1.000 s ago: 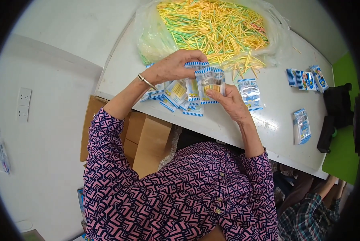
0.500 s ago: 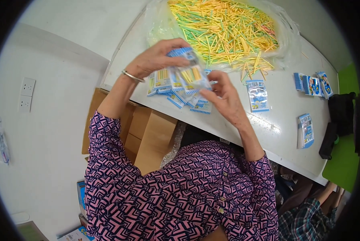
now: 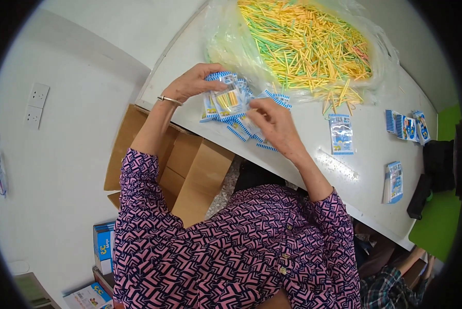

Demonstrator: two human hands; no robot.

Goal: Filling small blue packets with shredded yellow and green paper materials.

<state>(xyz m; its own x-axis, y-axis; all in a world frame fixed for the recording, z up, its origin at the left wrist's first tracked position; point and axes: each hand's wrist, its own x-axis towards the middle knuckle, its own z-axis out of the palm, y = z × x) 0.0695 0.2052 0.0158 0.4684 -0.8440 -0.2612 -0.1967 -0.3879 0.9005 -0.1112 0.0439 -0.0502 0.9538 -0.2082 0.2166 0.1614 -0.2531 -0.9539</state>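
Note:
My left hand (image 3: 197, 82) pinches the top of a small clear packet (image 3: 230, 102) with blue-striped ends and yellow sticks inside. That packet is held over a loose pile of similar filled packets (image 3: 241, 129) near the table's front edge. Close to its right side is my right hand (image 3: 276, 123), fingers bent, with a gap between thumb and forefinger; nothing shows between them. Beyond both hands, a big clear plastic bag (image 3: 223, 46) lies spread out, full of thin yellow, green and orange sticks (image 3: 308, 44).
To the right, a flat packet (image 3: 341, 135) lies on the white table (image 3: 313, 170). Farther right are several bundled packets (image 3: 407, 127) and a stack of packets (image 3: 393, 183). An open cardboard box (image 3: 182, 159) stands below the front edge. Another person's checked sleeve (image 3: 385, 288) shows lower right.
My left hand has moved slightly left and lower with the packet, bringing it over the pile. My right hand has come away from the packet's lower corner. The whole view has shifted a little.

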